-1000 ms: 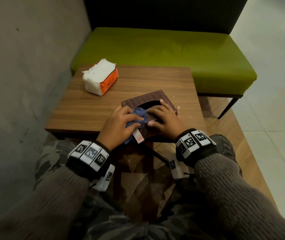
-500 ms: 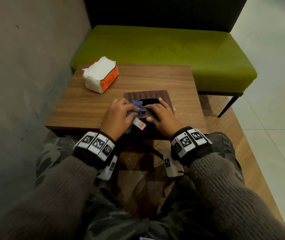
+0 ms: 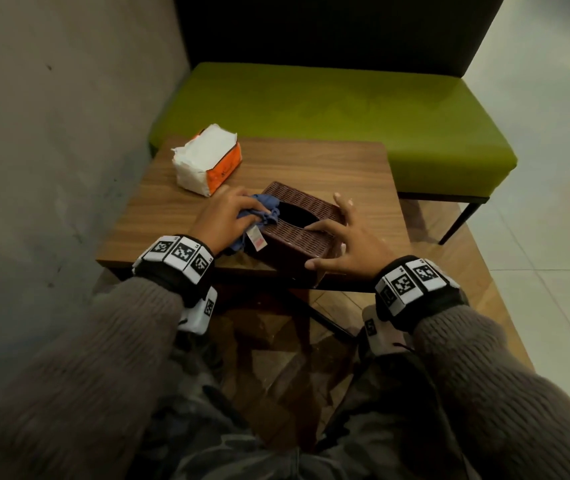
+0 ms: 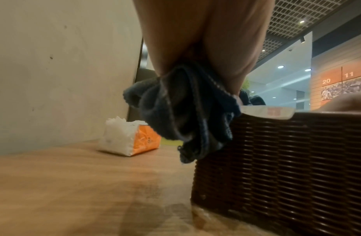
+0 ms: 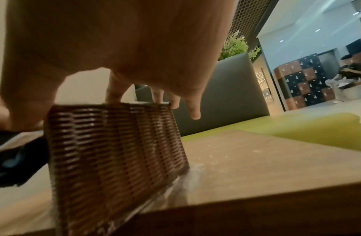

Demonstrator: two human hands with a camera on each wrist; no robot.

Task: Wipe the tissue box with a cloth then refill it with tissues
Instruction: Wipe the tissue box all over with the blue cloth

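- The box (image 3: 297,230) sits at the table's (image 3: 311,168) near edge, turned at an angle.
- Left grip (image 3: 228,216) bunches the cloth (image 3: 262,209) against the box's left top edge.
- Right grip (image 3: 349,244), fingers spread, steadies the box's right side.
- The tissues (image 3: 207,161) lie near the far-left corner.

Box (image 3: 299,233): dark brown woven wicker look, ribbed, slight gloss. Cloth (image 3: 263,211): blue knitted fabric, soft, matt, paper-like label. Pack (image 3: 207,159): thin glossy plastic wrap, white and orange. Worktop (image 3: 311,168): wood grain, smooth, satin. Seat (image 3: 345,105): green upholstery, matt. Sleeves (image 3: 484,375): coarse knit.
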